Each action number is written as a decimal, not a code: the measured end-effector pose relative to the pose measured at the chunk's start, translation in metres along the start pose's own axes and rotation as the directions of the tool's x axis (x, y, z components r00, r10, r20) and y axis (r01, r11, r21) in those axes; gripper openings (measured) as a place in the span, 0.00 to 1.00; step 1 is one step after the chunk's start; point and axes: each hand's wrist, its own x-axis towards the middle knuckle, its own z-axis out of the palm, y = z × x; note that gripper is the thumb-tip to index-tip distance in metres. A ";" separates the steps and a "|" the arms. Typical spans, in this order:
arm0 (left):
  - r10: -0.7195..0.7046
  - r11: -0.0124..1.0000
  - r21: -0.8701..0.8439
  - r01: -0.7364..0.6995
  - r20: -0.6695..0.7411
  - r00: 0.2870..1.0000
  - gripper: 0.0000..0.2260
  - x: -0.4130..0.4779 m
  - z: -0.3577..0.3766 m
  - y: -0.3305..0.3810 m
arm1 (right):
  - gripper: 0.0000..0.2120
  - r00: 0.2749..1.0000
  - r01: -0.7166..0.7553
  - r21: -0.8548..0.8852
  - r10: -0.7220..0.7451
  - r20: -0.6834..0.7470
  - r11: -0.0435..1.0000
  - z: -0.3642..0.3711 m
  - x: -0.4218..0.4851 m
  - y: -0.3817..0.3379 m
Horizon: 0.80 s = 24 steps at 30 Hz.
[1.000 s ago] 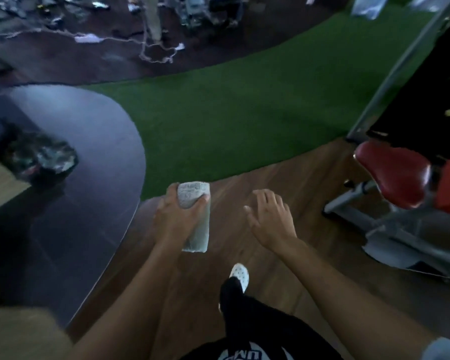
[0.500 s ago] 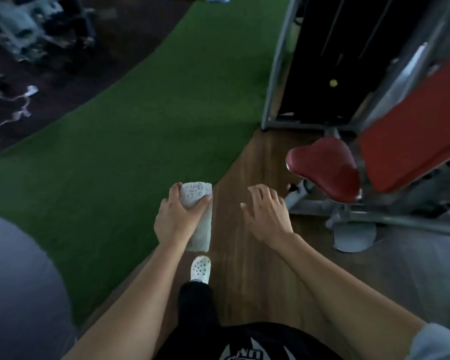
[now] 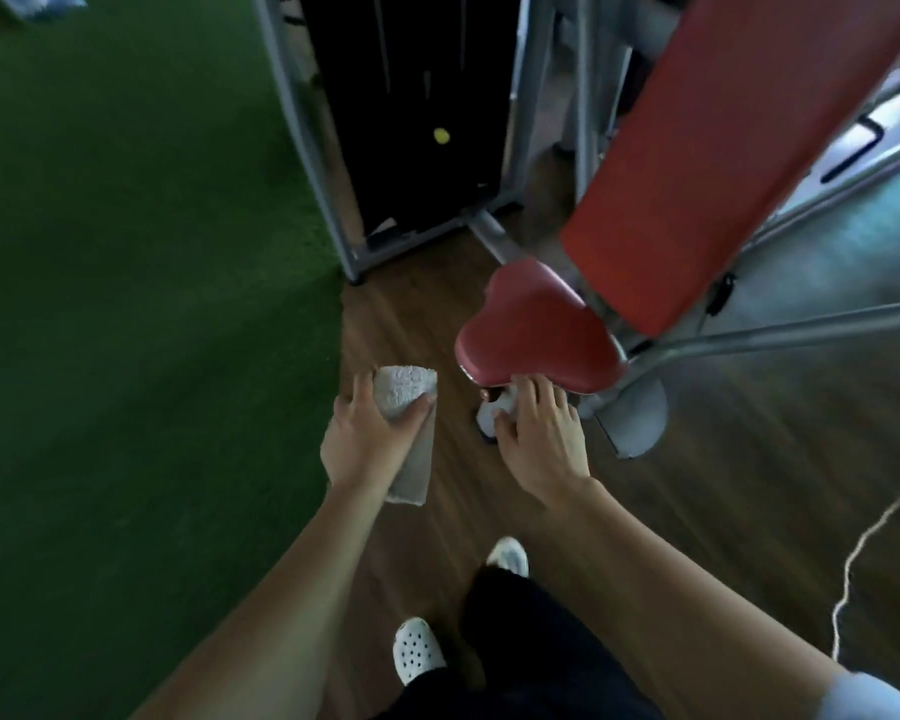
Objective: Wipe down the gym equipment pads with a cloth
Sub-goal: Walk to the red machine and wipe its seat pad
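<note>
While the left hand grips the folded cloth, the red seat pad lies at one o'clock from it, nearer the empty right hand, whose relaxed fingers reach toward its near edge.

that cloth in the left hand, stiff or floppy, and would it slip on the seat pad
Probably floppy: the folded cloth hangs limp below the left hand gripping it. Likely light, since one hand holds it easily. Its nubbly surface should drag, not slip, on the red seat pad.
</note>
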 end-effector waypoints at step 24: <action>0.368 0.850 0.247 -0.464 0.352 0.861 0.37 0.261 0.308 0.121 | 0.29 0.918 -0.390 -0.021 0.390 0.063 0.921 0.127 0.254 0.191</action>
